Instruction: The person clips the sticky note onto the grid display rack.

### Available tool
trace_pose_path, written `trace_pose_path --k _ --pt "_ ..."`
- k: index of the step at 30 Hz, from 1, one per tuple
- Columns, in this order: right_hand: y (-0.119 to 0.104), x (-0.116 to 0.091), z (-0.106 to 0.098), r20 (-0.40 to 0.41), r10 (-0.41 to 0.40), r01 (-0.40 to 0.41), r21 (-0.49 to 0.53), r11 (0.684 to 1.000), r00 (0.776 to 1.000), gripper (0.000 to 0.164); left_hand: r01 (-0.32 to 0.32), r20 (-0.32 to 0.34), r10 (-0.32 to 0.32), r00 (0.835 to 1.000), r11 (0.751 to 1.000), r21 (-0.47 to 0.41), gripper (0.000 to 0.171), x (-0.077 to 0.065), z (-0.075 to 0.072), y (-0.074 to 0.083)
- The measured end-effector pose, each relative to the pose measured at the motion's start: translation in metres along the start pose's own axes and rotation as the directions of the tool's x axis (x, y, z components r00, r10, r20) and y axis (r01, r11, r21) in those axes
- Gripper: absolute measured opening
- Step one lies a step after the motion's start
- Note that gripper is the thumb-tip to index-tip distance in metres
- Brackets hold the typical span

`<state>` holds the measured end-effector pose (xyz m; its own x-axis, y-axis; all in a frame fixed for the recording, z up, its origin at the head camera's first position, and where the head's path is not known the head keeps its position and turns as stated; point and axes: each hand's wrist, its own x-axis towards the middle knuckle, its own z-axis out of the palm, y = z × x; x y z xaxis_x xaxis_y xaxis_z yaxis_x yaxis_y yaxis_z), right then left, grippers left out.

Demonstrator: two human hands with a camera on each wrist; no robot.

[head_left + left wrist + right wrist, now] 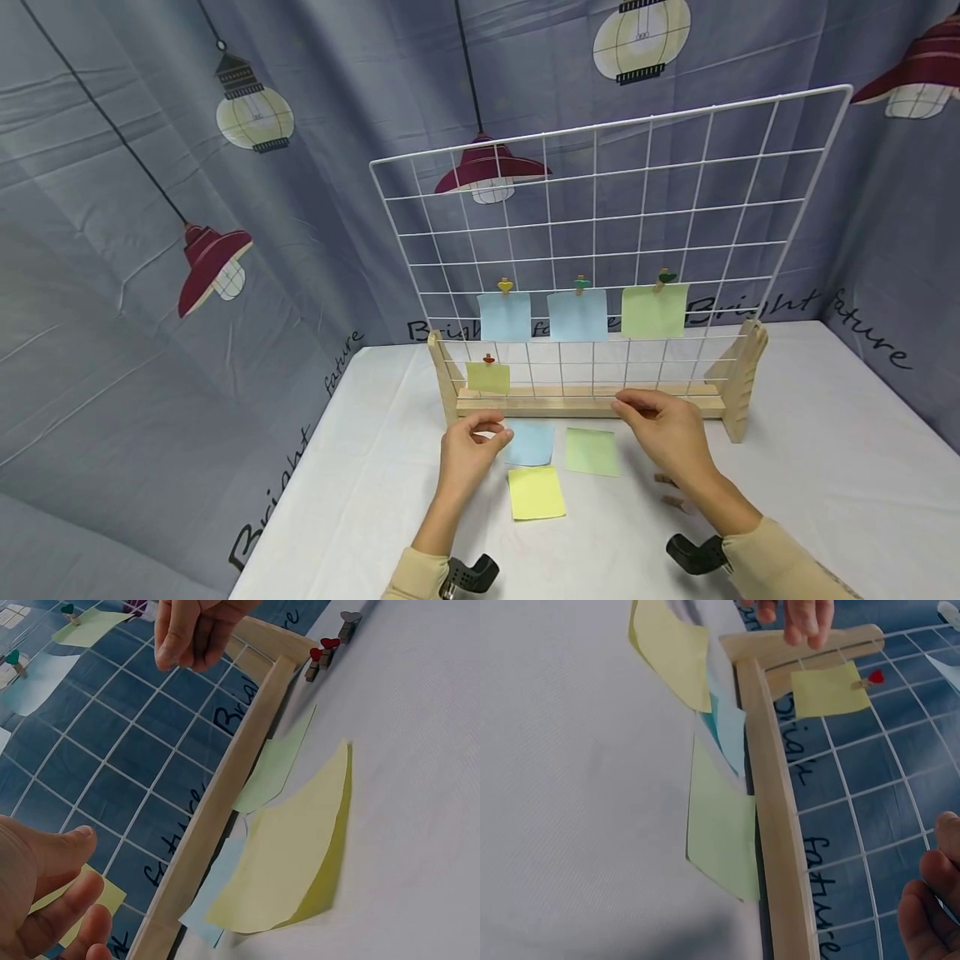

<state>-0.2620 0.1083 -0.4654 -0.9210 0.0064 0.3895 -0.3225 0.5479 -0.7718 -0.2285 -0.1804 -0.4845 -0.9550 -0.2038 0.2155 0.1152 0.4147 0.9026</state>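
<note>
Wire grid [595,220] stands at twelve o'clock from three loose notes [537,493], four clipped notes [577,315] low on it. At nine, the left hand [467,454] has fingers narrowly parted, holding nothing; at two, the right hand [667,429] keeps narrow fingers, and I cannot tell whether they pinch anything. At three lie small clips [329,645]; beyond, the white surface [840,483] stretches to its edge.

Grid panel [595,220]: smooth, white-finished wire. Base [555,407] under the grid panel: matt pale wood. Notes [654,313] on the grid panel: matt paper. Curtain [322,208] behind the grid panel: creased cloth.
</note>
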Motion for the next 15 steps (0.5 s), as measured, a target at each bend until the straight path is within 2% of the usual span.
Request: trace_pose_path --k 15 --pt "0.02 -0.005 -0.014 0.009 0.046 -0.045 -0.069 0.997 0.999 0.026 0.032 0.031 -0.033 0.999 0.999 0.038 0.024 -0.009 0.005 -0.01"
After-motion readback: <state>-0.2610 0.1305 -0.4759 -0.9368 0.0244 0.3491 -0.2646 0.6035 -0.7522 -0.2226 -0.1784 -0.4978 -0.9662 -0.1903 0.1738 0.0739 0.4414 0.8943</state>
